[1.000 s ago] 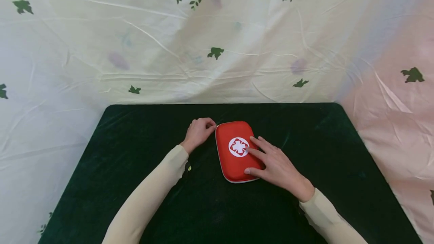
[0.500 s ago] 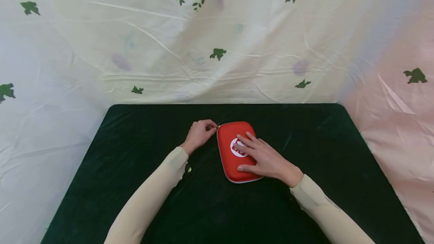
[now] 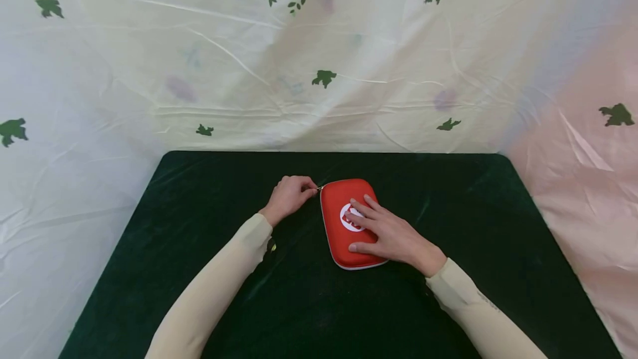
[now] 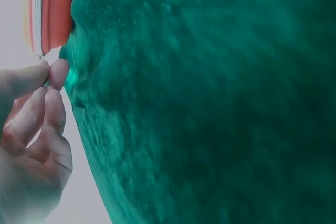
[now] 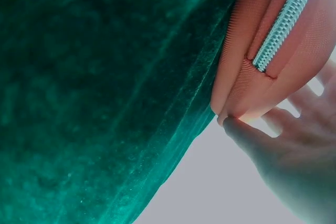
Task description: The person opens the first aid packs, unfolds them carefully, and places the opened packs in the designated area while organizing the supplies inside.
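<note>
A red zippered first-aid case (image 3: 341, 245), with a white round emblem on its lid, lies on a dark green cloth. My left hand (image 3: 288, 198) is at its far left corner and pinches the small zipper pull (image 3: 320, 188) between thumb and forefinger. In the left wrist view the pale zipper (image 4: 38, 14) runs down to these fingertips. Spread fingers of my right hand (image 3: 399, 240) rest on the lid and partly cover the emblem. The right wrist view shows the end of the zipper teeth (image 5: 286, 22) on the case's side, near my right thumb.
The green cloth (image 3: 224, 292) covers the table, whose far edge meets a pale hanging curtain (image 3: 239, 82) printed with green leaves and birds. A pinkish curtain (image 3: 588, 181) hangs at the right.
My right hand has moved left, farther onto the lid. My left hand has shifted slightly away from the corner, so more of the zipper pull shows. The case stays in place.
</note>
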`<action>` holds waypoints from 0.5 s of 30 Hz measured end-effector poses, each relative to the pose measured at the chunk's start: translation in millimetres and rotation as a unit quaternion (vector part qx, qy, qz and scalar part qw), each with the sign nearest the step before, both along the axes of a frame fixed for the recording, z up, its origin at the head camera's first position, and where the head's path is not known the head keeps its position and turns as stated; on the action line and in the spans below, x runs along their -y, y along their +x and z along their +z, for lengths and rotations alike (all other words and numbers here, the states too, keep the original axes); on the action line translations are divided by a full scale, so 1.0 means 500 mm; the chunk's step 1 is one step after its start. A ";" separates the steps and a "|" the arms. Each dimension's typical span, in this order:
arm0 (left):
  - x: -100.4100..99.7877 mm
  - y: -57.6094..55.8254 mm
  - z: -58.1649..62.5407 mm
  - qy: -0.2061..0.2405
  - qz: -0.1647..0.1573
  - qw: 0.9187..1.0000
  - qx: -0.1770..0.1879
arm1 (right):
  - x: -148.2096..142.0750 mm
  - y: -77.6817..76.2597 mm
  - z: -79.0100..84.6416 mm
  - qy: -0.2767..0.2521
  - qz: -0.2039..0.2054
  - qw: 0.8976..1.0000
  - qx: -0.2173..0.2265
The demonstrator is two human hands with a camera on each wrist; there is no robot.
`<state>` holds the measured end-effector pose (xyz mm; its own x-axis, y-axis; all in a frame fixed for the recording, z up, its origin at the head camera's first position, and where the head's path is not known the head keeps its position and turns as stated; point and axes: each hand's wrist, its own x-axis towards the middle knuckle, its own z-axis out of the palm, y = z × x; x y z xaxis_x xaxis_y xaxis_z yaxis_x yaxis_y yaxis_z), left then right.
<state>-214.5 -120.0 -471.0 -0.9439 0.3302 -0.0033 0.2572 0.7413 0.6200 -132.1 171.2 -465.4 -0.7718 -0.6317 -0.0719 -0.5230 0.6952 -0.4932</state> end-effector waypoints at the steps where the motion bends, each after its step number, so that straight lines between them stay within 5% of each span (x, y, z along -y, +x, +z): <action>1: 0.001 0.002 0.001 -0.006 -0.005 1.000 0.002 | -0.001 0.001 0.000 0.001 -0.001 1.000 0.000; 8: 0.005 0.013 0.006 -0.038 -0.025 0.999 0.008 | -0.002 0.009 -0.004 -0.001 -0.002 1.000 0.001; 15: 0.009 0.018 0.015 -0.060 -0.036 0.997 -0.025 | 0.004 0.006 -0.003 -0.014 0.002 1.000 -0.003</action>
<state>-205.4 -124.5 -463.6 -0.9180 0.3966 0.0002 0.3405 0.7878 0.5133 -129.4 169.2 -466.8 -0.7702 -0.6360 -0.0493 -0.5286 0.6795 -0.5088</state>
